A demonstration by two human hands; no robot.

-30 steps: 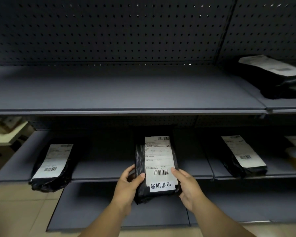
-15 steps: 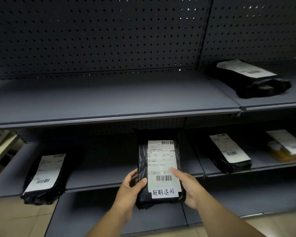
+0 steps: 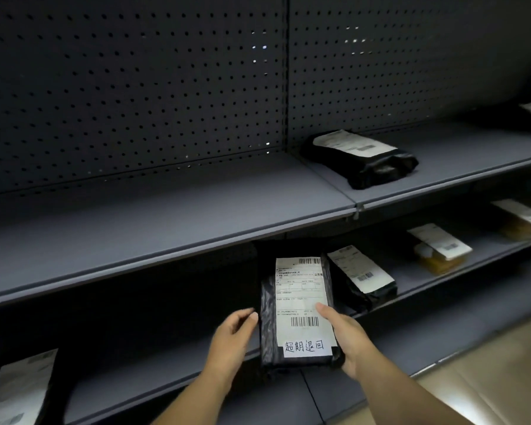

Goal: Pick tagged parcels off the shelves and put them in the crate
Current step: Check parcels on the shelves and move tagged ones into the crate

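Black plastic parcel with white handwritten tag (image 3: pixel 298 314) clear of middle grey metal shelf (image 3: pixel 154 372) front edge. Right hand (image 3: pixel 347 338) grip closed on it; left hand (image 3: pixel 230 338) grip open, touching its side. Pick step; next: carry to crate, not in view.

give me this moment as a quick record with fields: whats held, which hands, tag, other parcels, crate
held item: black plastic parcel with white shipping label
tag: white handwritten strip at the label's lower end
right hand: grips the parcel's right edge, thumb on the label
left hand: open at the parcel's left edge, contact unclear
upper shelf: one black labelled parcel
middle shelf: black parcel, two yellowish parcels
crate: not in view
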